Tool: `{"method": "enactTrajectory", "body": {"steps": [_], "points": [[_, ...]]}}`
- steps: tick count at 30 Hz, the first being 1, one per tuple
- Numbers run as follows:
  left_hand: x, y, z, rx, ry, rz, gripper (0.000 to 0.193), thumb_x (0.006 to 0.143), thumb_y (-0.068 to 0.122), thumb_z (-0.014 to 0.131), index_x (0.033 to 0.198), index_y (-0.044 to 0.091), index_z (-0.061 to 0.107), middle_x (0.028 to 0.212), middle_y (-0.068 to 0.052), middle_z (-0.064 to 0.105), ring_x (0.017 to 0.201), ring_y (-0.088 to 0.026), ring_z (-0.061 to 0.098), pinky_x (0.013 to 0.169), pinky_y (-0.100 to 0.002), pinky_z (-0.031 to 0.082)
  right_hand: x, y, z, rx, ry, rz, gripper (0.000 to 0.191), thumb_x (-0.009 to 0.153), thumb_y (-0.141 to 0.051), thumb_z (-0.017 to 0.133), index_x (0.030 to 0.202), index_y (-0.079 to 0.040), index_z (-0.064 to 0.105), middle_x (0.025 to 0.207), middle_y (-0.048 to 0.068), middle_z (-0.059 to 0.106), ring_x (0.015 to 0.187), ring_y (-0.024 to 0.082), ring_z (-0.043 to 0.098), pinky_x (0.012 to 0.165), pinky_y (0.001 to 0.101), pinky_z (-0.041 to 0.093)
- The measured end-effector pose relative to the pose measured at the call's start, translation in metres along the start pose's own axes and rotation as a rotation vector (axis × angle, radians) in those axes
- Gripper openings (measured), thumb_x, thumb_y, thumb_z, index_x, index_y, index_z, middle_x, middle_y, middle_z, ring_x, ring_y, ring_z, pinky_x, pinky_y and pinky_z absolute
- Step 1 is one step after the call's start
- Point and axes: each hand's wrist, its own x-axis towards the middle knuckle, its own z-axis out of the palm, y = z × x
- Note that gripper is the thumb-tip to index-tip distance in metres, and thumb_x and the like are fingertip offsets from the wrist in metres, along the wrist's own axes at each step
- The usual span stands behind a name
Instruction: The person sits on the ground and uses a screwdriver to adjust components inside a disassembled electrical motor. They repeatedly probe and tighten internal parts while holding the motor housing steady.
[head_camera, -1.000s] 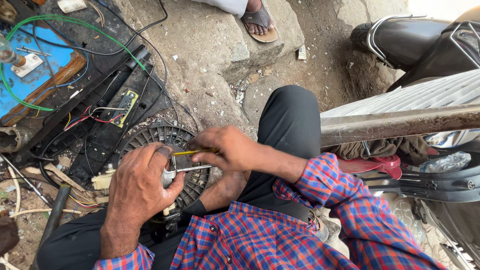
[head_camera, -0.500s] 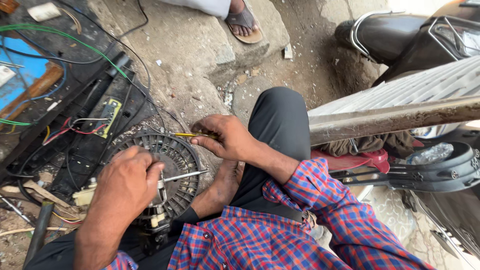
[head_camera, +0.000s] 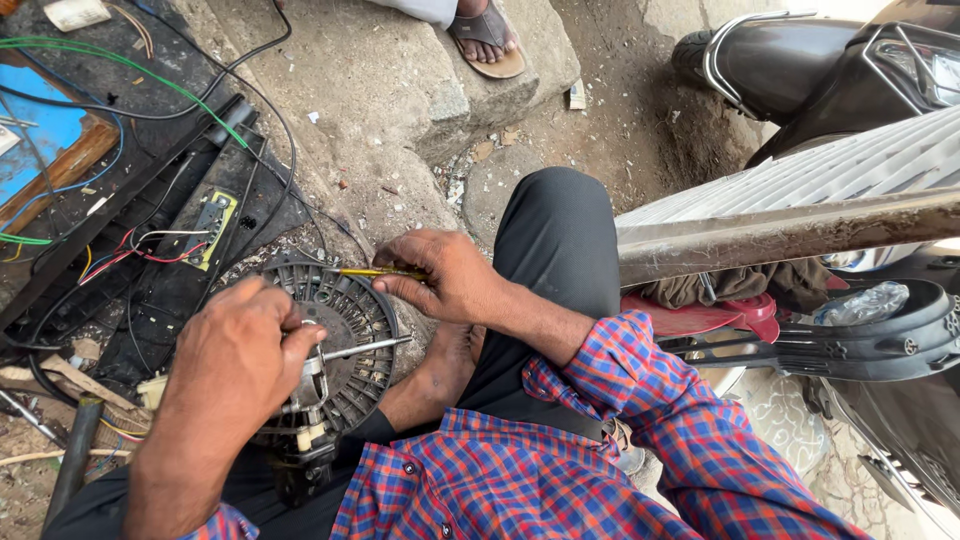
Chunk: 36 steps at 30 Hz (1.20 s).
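Left hand (head_camera: 240, 360) grips what looks like a small motor (head_camera: 310, 385) over a round black fan grille (head_camera: 350, 330); right hand (head_camera: 440, 275) pinches a thin yellow tool (head_camera: 375, 271) at the grille's upper edge.

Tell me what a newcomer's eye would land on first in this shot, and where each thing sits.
At lower centre, two hands work over a round black slotted fan motor held in the lap: the left hand grips its hub beside the protruding metal shaft, the right hand pinches a thin yellow-handled tool at its rim. At left lie tangled coloured wires over a black panel. A scooter fills the upper right, and another person's sandalled foot shows at top.
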Motion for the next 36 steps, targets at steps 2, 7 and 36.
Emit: {"method": "enactTrajectory", "body": {"steps": [2, 7, 36], "points": [[-0.001, 0.0, 0.002, -0.012, 0.092, 0.16, 0.017, 0.081, 0.016, 0.073, 0.083, 0.0, 0.072, 0.092, -0.016, 0.068, 0.089, -0.039, 0.067, 0.081, -0.05, 0.052, -0.001, -0.002, 0.002, 0.07, 0.001, 0.033, 0.031, 0.094, -0.028, 0.077, 0.114, -0.005, 0.071, 0.089, 0.011, 0.071, 0.081, 0.023, 0.073, 0.07, 0.0351, 0.057], [-0.002, 0.001, 0.005, 0.014, -0.006, 0.02, 0.016, 0.085, 0.017, 0.075, 0.084, 0.002, 0.074, 0.091, -0.016, 0.069, 0.089, -0.037, 0.069, 0.082, -0.048, 0.054, -0.008, -0.011, 0.009, 0.474, -0.013, 0.184, 0.031, 0.1, -0.018, 0.071, 0.127, -0.003, 0.068, 0.104, 0.009, 0.073, 0.097, 0.014, 0.071, 0.085, 0.0313, 0.059], [-0.037, -0.024, 0.043, 0.41, 0.683, -0.038, 0.02, 0.11, 0.022, 0.078, 0.109, 0.006, 0.065, 0.083, -0.006, 0.062, 0.076, -0.025, 0.065, 0.069, -0.039, 0.05, 0.003, -0.055, 0.069, 0.126, -0.015, -0.066, 0.025, 0.102, -0.027, 0.065, 0.093, -0.003, 0.062, 0.082, 0.016, 0.06, 0.08, 0.039, 0.062, 0.072, 0.0475, 0.048]]}}
